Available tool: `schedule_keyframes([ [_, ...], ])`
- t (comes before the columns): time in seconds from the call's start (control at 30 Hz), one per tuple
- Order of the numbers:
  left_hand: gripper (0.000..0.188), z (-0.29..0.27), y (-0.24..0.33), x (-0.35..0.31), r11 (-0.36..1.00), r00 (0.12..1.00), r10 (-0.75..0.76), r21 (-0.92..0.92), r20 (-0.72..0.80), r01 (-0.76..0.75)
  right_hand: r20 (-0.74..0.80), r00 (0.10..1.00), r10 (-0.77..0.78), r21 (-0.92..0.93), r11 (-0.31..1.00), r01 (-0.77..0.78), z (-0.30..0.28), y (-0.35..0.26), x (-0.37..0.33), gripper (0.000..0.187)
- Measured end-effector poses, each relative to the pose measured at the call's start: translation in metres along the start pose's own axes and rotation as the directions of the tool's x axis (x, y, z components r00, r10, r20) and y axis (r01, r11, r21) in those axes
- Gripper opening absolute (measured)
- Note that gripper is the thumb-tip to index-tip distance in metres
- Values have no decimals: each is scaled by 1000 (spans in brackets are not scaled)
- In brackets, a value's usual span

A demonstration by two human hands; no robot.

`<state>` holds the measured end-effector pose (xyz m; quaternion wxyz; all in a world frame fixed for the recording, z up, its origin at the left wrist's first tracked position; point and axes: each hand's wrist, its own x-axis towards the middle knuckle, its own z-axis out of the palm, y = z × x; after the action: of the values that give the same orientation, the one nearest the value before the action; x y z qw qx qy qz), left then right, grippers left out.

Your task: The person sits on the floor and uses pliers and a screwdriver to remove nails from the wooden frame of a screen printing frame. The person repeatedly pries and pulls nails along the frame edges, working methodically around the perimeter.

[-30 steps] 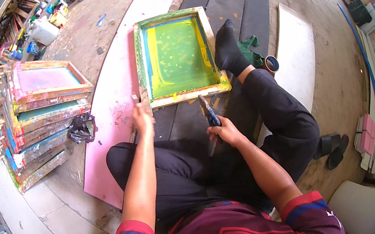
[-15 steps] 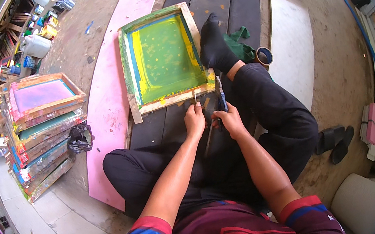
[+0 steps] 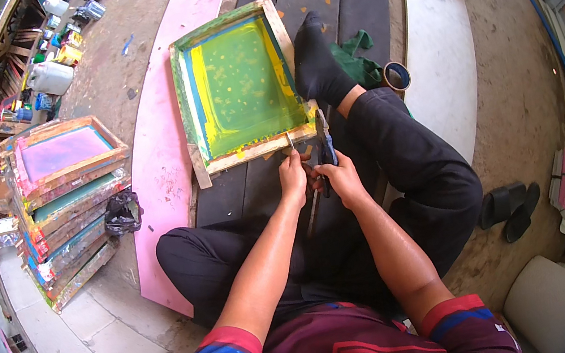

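In front of me lies a screen-printing frame (image 3: 250,155), a wooden border around a green mesh (image 3: 248,90) smeared with yellow. Just below its near edge, my left hand (image 3: 292,181) pinches a thin, pale sliver (image 3: 290,140) pointing away from me; its exact kind is unclear. Close beside, my right hand (image 3: 343,180) is closed around pliers (image 3: 325,142) with dark blue and black handles. Their grey head points up past the frame's near right corner. The fingertips of both hands nearly meet, and part of the pliers is hidden in my grip.
Stacked paint-stained frames (image 3: 67,179) stand at left, beside a black plastic bag (image 3: 122,212). A tape roll (image 3: 396,76) and green cloth (image 3: 354,56) lie by my socked foot (image 3: 316,62). A pink board (image 3: 155,152), a white board (image 3: 436,58) and slippers (image 3: 510,208) surround me.
The pliers and my right hand have shifted slightly left, closer to my left hand. The frame sits a little higher and further left in view.
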<state>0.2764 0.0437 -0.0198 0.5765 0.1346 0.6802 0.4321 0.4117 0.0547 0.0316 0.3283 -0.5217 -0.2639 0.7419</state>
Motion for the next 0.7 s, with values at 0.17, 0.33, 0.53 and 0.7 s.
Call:
schedule_keyframes([
  [0.17,44,-6,-16,17,979,995,86,190,-52,-75,17,1000,25,4,1000,-26,1,-2,1,31],
  [0.33,41,5,-2,6,646,898,434,719,-68,-257,-20,998,-56,-99,994,54,-4,14,11,22],
  [0.53,38,11,12,-8,577,908,404,801,-113,-157,-21,1000,-7,-163,987,3,-4,15,11,36],
  [0.7,39,-1,-4,7,643,881,470,705,-53,-301,34,998,-46,-204,978,52,-6,18,12,18],
])
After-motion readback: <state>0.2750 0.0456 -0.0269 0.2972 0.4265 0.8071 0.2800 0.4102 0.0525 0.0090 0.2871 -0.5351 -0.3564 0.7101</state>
